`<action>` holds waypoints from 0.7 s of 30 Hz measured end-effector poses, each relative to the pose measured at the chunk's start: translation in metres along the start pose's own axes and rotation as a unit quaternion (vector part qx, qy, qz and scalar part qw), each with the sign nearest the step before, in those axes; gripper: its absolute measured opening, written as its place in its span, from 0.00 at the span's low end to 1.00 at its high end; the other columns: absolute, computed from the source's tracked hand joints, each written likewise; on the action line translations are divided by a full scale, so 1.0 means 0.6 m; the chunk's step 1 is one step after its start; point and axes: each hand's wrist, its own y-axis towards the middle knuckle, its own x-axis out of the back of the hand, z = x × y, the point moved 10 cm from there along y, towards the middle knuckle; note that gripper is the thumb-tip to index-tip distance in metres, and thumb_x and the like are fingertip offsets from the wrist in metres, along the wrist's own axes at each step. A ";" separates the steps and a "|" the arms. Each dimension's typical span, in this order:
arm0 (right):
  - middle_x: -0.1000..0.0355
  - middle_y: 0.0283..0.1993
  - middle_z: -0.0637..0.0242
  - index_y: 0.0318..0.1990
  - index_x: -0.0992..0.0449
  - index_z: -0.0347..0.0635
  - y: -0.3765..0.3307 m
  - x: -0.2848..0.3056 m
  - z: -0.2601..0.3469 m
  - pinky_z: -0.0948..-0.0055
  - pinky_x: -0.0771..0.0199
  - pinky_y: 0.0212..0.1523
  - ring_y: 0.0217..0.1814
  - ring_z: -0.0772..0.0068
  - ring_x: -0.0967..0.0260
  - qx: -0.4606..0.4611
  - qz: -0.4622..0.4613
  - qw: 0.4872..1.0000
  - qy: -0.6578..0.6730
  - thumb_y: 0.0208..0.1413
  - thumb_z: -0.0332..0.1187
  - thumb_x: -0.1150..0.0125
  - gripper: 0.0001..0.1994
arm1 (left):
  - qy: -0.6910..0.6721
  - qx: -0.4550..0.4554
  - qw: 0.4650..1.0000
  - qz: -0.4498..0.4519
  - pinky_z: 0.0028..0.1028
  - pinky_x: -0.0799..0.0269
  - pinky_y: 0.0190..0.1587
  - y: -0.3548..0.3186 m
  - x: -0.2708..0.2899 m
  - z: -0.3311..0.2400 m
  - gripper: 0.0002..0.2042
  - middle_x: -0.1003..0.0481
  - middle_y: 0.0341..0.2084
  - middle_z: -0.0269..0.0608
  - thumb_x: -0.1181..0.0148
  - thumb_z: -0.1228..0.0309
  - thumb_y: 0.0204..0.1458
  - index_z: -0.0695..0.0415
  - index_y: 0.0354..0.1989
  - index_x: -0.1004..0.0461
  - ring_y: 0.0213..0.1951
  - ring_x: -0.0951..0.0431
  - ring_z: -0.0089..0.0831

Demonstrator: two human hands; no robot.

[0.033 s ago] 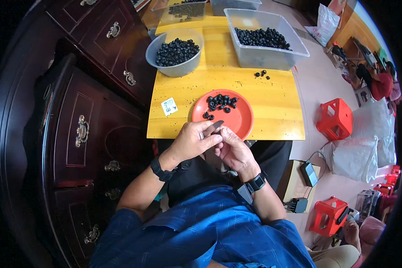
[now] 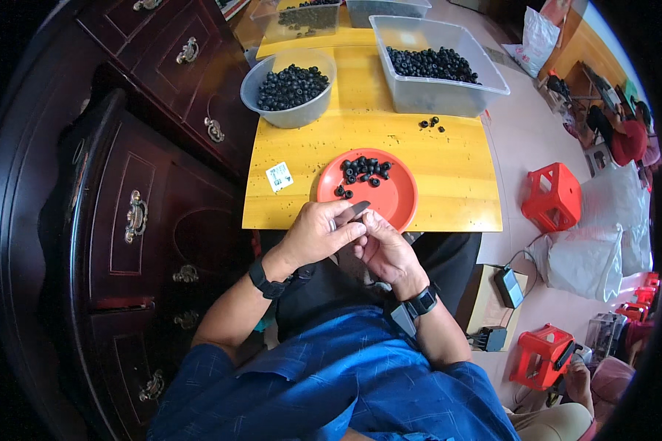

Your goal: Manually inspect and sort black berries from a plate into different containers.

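Two hands meet just off the near edge of the yellow wooden table (image 2: 449, 169). The left hand (image 2: 318, 234) is curled, with its fingers closed around a small grey flat piece (image 2: 353, 212) that pokes out toward the table. The right hand (image 2: 385, 246) is cupped right against it, fingertips bent in and touching the same spot. I cannot tell if the right hand holds a part of its own; it is too small to see.

What could go wrong? The hands work over the lap, not over the table. If a finger slips, a tiny part could drop between the knees and roll onto the floor. The round orange plastic plate (image 2: 390, 202) sits right at the near edge, so a bump from a knuckle could tip it.

That plate holds a small bunch of little black ring-shaped pieces (image 2: 364, 169), mostly on its far side. The grey round bowl (image 2: 261, 103) at the left edge is heaped with the same black pieces. The clear plastic tub (image 2: 449, 92) near the far right corner has a thick layer of them too. A few loose black bits (image 2: 430, 123) lie on the table just in front of that tub. A small white card (image 2: 279, 176) lies beside the plate, toward the left edge.
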 end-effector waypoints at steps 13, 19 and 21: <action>0.25 0.46 0.59 0.48 0.28 0.39 0.007 -0.060 0.098 0.67 0.27 0.50 0.47 0.59 0.27 0.260 -0.069 0.770 -0.578 0.56 0.31 0.37 0.14 | 0.135 -0.131 0.944 -0.272 0.21 0.33 0.37 0.177 0.285 -0.103 0.15 0.31 0.28 0.27 0.38 0.67 0.56 0.64 0.47 0.28 0.32 0.33 0.15; 0.35 0.59 0.49 0.55 0.30 0.38 0.029 -0.099 0.066 0.56 0.34 0.60 0.62 0.46 0.37 0.335 -0.033 0.461 -0.821 0.50 0.36 0.35 0.25 | 0.221 -0.007 0.957 -0.190 0.21 0.33 0.34 0.101 0.207 0.014 0.20 0.31 0.26 0.28 0.34 0.66 0.52 0.62 0.50 0.29 0.30 0.32 0.16; 0.36 0.61 0.50 0.57 0.31 0.38 0.041 -0.094 0.040 0.56 0.34 0.60 0.63 0.47 0.38 0.299 -0.039 0.406 -0.863 0.52 0.40 0.36 0.26 | 0.225 0.039 0.955 -0.187 0.22 0.33 0.34 0.066 0.193 0.073 0.17 0.31 0.26 0.28 0.35 0.65 0.53 0.62 0.47 0.28 0.29 0.32 0.17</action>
